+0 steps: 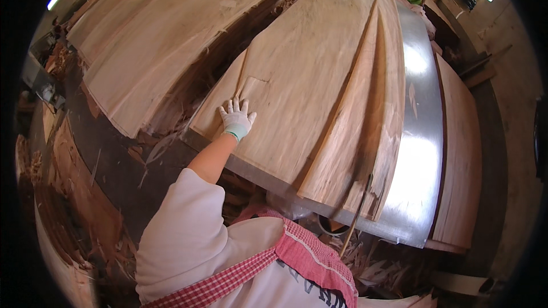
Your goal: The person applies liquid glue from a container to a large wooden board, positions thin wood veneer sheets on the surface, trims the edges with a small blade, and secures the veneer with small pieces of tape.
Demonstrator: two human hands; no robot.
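My left hand (237,120), in a pale work glove with a green cuff, rests flat with its fingers spread. It lies near the left edge of a wide wood veneer sheet (302,74) on the table. Just beyond the fingertips is a small rectangular veneer piece (253,88), beside a split in the sheet. On the sheet's right part, a long strip of veneer (354,137) is folded and rippled. A thin stick (355,222) slants across the near edge of the table. My right hand does not show.
A shiny metal table surface (415,154) shows right of the sheet, with another veneer stack (461,159) beyond it. At the left lies a large veneer stack (165,40). Torn veneer scraps (85,177) lie around the lower left, and more are under the table's near edge.
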